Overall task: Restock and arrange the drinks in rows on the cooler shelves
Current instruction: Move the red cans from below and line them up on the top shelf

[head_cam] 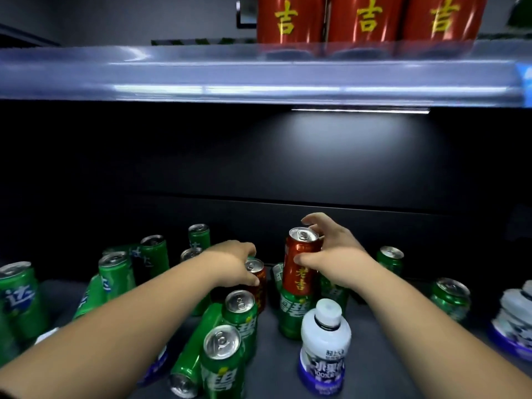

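Gripping tall red metal can with gold lettering (300,263): right hand (336,254), fingers clamped round it. At its 8 o'clock, left hand (233,263) clamps curled fingers over second red metal can (257,279).

Five red cans (300,266), roughly fourteen green cans (240,308), two white bottles (325,344)
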A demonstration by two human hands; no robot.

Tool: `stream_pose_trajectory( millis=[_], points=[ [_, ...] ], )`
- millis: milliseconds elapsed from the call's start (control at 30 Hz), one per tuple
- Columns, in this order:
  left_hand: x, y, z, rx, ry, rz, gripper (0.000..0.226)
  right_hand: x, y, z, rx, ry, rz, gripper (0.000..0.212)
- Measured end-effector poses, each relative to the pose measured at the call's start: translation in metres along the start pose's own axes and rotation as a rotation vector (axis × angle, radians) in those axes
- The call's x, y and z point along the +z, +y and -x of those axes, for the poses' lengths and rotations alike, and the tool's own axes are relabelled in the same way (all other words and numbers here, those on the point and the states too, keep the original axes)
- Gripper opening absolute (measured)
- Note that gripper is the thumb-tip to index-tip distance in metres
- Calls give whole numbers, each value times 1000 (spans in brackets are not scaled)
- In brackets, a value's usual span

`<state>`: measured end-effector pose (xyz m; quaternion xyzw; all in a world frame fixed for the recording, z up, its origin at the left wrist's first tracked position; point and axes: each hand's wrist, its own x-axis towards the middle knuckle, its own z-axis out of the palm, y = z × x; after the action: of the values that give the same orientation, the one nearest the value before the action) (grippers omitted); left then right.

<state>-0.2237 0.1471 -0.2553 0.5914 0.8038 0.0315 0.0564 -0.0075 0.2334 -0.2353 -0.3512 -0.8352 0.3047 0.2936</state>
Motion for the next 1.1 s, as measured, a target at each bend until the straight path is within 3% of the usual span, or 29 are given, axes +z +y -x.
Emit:
stream_pose_trajectory(
  millis=[267, 433, 800, 1100],
  points=[
    [27, 7, -28, 4, -14, -92, 81, 5, 2, 7, 18, 67, -31, 66],
    [33, 6, -30, 8, 30, -13, 80, 9, 3, 16, 36, 135, -56, 67],
    [-28, 5, 25, 240, 302, 458, 89, -18, -15, 53, -2, 322, -155, 68],
    [-98, 47, 129, 468, 487, 811, 76, -83, -73, 120, -183, 343, -218, 71]
  ],
)
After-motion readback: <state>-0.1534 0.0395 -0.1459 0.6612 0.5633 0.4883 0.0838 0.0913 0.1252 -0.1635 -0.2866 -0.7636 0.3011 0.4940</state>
